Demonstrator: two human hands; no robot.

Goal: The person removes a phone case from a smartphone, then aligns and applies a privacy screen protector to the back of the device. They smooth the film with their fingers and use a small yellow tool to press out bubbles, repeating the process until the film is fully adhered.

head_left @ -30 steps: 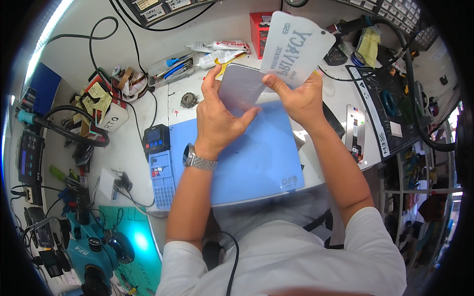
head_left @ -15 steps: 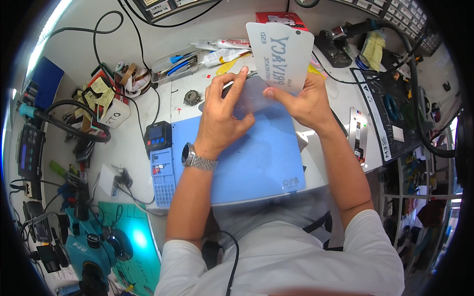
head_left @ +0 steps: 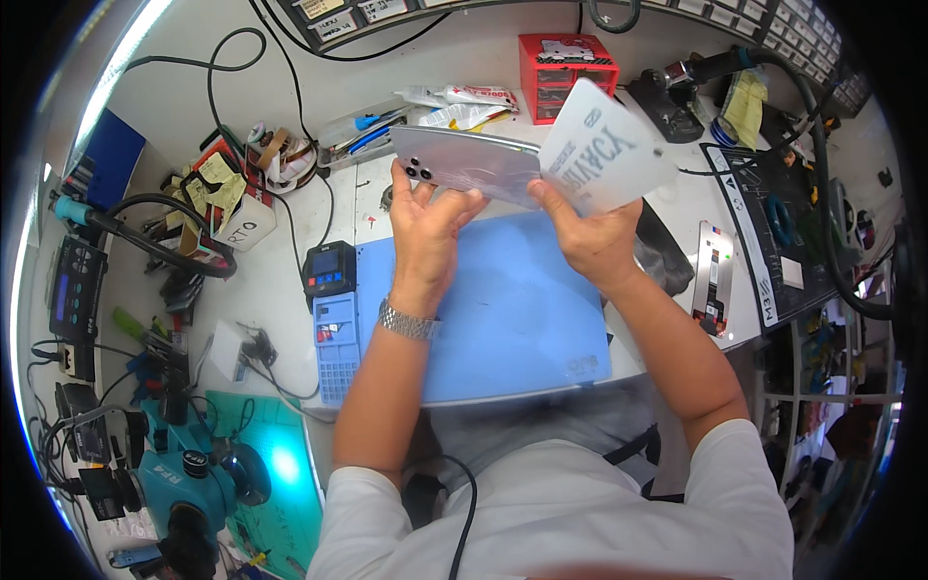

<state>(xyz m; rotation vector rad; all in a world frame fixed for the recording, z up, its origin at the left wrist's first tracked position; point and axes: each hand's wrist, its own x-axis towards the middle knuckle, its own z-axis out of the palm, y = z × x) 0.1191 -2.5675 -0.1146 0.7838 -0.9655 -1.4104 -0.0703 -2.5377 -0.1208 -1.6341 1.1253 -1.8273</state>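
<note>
Through my head view, I have the left hand (head_left: 425,217) gripping a silver, flat rectangular phone with three dark round camera lenses (head_left: 474,162), its fingers under the lens end and its thumb across the back. The phone is held tilted in the air over the far part of a light blue rectangular mat (head_left: 512,300), its back toward me. The right hand (head_left: 594,227) pinches a flat white sheet with grey lettering (head_left: 604,150), thumb in front; the other fingers are mostly hidden behind it. That thumb tip sits right at the phone's right end; I can't tell whether it presses on it.

The mat lies on a white table (head_left: 653,333). Along its left edge I see a small black device with a screen (head_left: 330,269) and a blue plastic compartment tray (head_left: 336,362). Beyond the sheet stands a red box with small drawers (head_left: 556,82).
</note>
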